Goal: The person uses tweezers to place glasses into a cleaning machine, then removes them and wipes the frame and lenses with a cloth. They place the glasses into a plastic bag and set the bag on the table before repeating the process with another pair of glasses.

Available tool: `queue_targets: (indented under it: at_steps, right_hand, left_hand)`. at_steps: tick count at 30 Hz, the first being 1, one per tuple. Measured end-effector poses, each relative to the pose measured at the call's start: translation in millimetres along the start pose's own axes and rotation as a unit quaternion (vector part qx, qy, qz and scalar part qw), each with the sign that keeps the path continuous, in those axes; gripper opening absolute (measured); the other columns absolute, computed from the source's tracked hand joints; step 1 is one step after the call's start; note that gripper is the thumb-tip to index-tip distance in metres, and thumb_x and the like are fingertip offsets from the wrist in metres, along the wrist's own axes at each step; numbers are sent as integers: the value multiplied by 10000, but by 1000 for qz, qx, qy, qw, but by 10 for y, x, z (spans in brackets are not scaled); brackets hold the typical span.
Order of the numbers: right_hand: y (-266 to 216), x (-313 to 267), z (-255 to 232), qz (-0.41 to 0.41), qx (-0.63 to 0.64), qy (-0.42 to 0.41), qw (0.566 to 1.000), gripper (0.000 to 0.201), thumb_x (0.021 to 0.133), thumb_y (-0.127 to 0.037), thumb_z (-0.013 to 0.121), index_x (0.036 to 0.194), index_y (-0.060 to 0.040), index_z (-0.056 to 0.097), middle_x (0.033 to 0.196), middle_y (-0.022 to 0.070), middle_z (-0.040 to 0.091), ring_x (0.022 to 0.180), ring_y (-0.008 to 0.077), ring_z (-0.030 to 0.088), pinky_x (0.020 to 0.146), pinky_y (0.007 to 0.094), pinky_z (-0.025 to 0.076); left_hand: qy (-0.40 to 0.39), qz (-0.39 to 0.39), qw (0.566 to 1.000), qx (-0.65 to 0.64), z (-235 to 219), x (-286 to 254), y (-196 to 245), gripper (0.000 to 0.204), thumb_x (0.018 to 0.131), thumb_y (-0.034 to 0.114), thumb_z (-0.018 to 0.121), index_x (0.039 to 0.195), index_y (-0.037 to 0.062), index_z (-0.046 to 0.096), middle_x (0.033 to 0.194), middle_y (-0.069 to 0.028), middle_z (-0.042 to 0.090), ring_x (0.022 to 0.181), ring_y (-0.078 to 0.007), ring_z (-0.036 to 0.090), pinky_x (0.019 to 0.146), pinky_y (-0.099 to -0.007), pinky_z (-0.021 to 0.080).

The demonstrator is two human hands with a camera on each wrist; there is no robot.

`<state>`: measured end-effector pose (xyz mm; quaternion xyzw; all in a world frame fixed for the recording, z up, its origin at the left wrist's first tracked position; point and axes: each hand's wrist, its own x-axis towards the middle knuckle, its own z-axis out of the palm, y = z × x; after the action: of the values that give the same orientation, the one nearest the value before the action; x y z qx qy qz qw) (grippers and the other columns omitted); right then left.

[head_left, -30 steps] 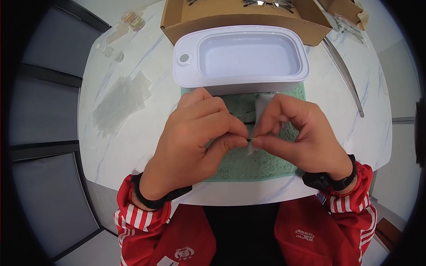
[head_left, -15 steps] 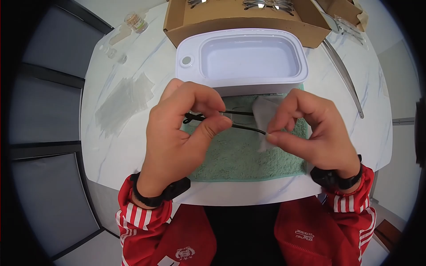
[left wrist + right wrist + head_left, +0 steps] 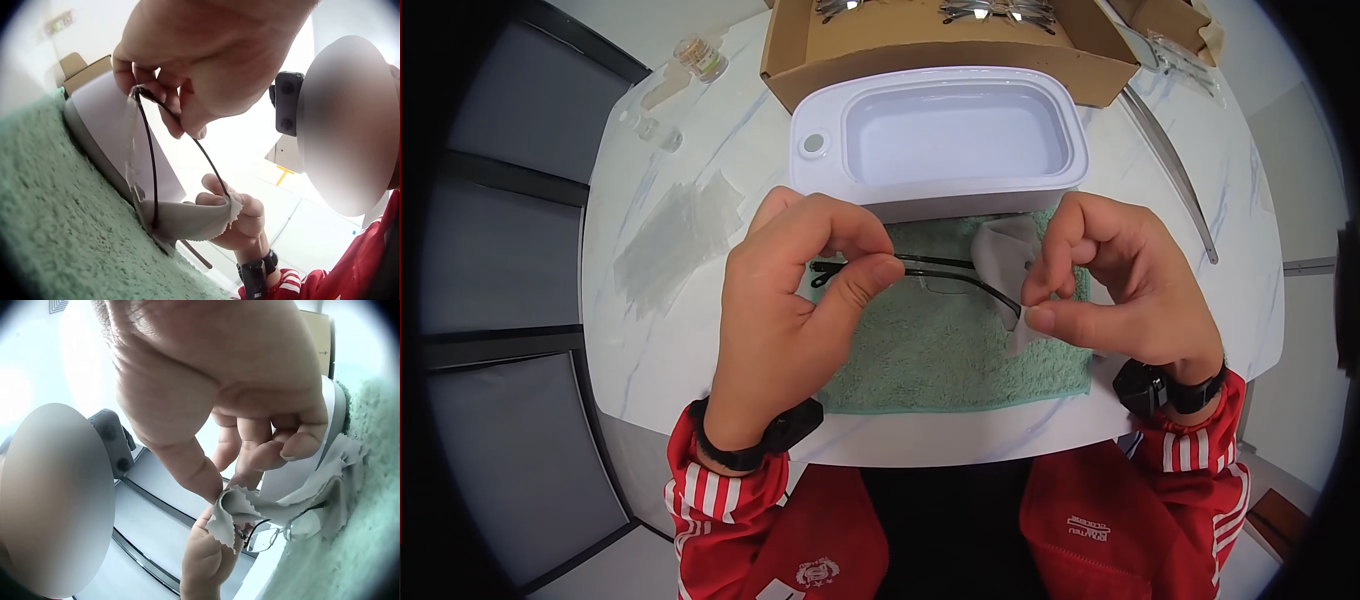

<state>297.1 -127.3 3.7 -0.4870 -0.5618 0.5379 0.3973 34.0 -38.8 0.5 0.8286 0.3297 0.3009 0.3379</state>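
My left hand (image 3: 790, 300) pinches a pair of eyeglasses (image 3: 950, 275) with thin black temples, near the hinge end of one temple. The clear lenses (image 3: 306, 525) hang low, close over the green towel (image 3: 940, 370). At the far end of that temple, my right hand (image 3: 1135, 290) pinches a grey wiping cloth (image 3: 1003, 255) between thumb and forefinger, folded around the temple tip. In the left wrist view the cloth (image 3: 194, 219) drapes across from one temple to the other, its zigzag edge hanging below the right fingers.
A white water-filled tub (image 3: 940, 190) stands just beyond the towel. Behind it, a cardboard box (image 3: 880, 50) holds more eyeglasses (image 3: 1000, 12). Clear plastic sleeves (image 3: 680, 235) lie at left near small jars (image 3: 700, 57). A long curved strip (image 3: 1175, 165) lies at right.
My hands have drawn apart from fingertips almost meeting. The right hand has slid rightward with the cloth to the temple's tip, while the left has shifted left with the glasses.
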Motion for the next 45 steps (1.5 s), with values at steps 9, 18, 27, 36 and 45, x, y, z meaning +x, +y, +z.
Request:
queue_targets:
  at_steps: [9,18,27,36,45]
  right_hand:
    - [51,29,51,-26,15,36,999,247,790,30,758,852,-83,548,816,32,683,810,113,656,791,273,495]
    - [58,16,88,-64,117,101,986,225,864,22,730,924,-77,537,890,46,678,824,95,617,785,249,479]
    - [64,7,47,-74,109,126,983,165,909,3,693,972,-70,559,929,17,683,861,67,617,787,229,479]
    - [62,-6,43,-68,88,125,986,131,929,12,677,975,-74,588,915,-8,687,846,51,623,783,212,473]
    - [32,0,59,-70,80,127,986,116,930,0,684,972,-64,597,894,-18,680,821,37,610,756,197,458]
  left_hand:
    - [-103,111,987,61,-20,46,31,140,761,-5,783,883,40,730,809,-54,685,731,-201,567,687,-316,448]
    - [-105,-148,968,-174,-167,-142,223,156,837,-55,704,984,-12,674,757,-6,584,668,-74,560,591,-225,412]
    - [-74,-64,991,-92,-415,-455,205,264,850,-51,674,1110,-37,720,779,-81,668,592,-105,594,543,-224,436]
    - [-16,44,995,93,-493,-621,361,155,803,65,776,951,21,773,870,-149,682,683,-195,651,581,-285,479]
    - [128,191,931,282,-519,-492,491,216,665,338,816,741,141,767,978,-94,634,1109,-295,480,931,-448,384]
